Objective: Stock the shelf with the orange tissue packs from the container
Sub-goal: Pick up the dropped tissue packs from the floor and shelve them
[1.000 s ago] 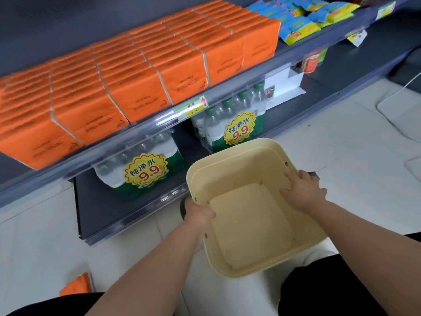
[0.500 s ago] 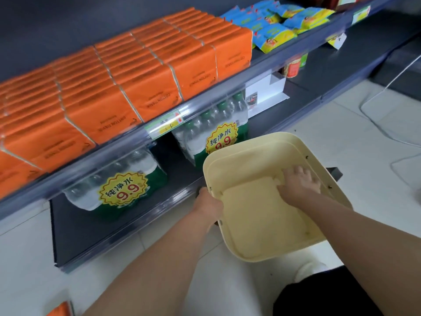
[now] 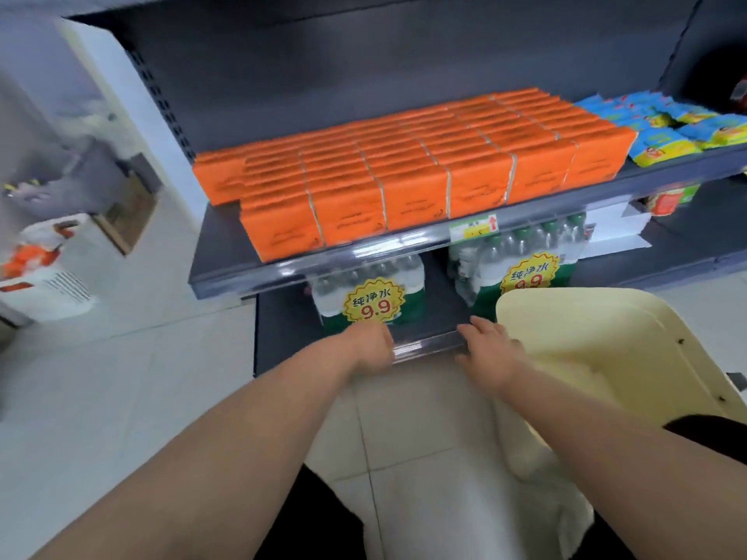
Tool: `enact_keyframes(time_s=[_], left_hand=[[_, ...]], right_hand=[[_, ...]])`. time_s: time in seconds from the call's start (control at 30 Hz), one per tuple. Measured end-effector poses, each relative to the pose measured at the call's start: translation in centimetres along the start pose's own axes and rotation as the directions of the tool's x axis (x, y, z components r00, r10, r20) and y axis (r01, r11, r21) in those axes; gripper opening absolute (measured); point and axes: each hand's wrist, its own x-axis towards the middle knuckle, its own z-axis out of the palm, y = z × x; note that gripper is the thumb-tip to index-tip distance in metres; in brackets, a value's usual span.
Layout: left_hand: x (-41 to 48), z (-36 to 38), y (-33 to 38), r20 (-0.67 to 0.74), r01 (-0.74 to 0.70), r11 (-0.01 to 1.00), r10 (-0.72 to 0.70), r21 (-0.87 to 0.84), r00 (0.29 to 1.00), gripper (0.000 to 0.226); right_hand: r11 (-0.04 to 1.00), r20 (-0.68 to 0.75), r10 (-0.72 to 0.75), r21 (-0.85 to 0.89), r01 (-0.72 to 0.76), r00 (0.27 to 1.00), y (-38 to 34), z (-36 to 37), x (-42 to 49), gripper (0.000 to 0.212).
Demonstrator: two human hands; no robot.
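on the middle shelf, the orange tissue packs stand in tight rows from the left end almost to the right, front faces lined up along the shelf lip. just to their right on the same shelf lie blue and yellow snack packets. a price tag is clipped to the shelf edge below the packs. under that shelf sit two shrink-wrapped bundles of water bottles, each with a yellow 9.9 sticker. the cream container is low on my right, tilted, its inside bare as far as i can see, and it hides part of the right-hand bundle. my left hand is down at the front edge of the bottom shelf, fingers curled, holding nothing. my right hand is beside it, fingers loose and spread, just left of the container rim; i cannot tell whether it touches the rim. the two hands are apart, and the tissue packs are well above and beyond both. white floor tiles lie below, and blurred boxes stand far left.
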Motion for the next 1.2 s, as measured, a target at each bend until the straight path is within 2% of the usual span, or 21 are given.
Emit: enact_keyframes(time_s=[0.1,0.23,0.4,0.5,0.83,1.07,1.2], left_hand=[[-3.5,-2.5,-4.7,-0.102,0.077,0.995,-0.083,-0.067,0.991,0.033],[-7.5,-3.5,-11.7,-0.18,0.184,0.958,-0.225,-0.219,0.958,0.029],[-9.8,-1.9,-19.9,-0.153,0.397,0.867,-0.455,-0.303,0.877,0.033],[-10.1,-0.3,-23.1,-0.096,0.481,0.799,-0.545,-0.361,0.833,0.037],[-8.5,4.1,-32.4,0.0,0.662,0.62,-0.73,-0.421,0.683,0.04],[-5.2,10.9,-38.3,0.127,0.715,0.59,-0.731,-0.374,0.67,0.038],[-3.7,16.1,-39.9,0.171,0.746,0.543,-0.752,-0.385,0.636,0.037]], right_hand=[[0.99,0.012,-0.127,-0.059,0.128,0.992,-5.2,0.1,-0.4,0.055],[0.954,0.062,-0.27,-0.119,0.275,0.961,-11.5,1.2,-0.3,0.051],[0.896,0.174,-0.416,-0.09,0.435,0.893,-18.0,3.9,1.5,0.052],[0.863,0.23,-0.475,-0.066,0.5,0.85,-20.6,5.9,3.0,0.052],[0.814,0.342,-0.53,-0.049,0.578,0.776,-26.2,13.7,7.5,0.049],[0.814,0.405,-0.523,-0.021,0.58,0.75,-30.2,19.8,10.0,0.047],[0.798,0.47,-0.513,-0.047,0.6,0.719,-31.1,23.4,10.9,0.047]])
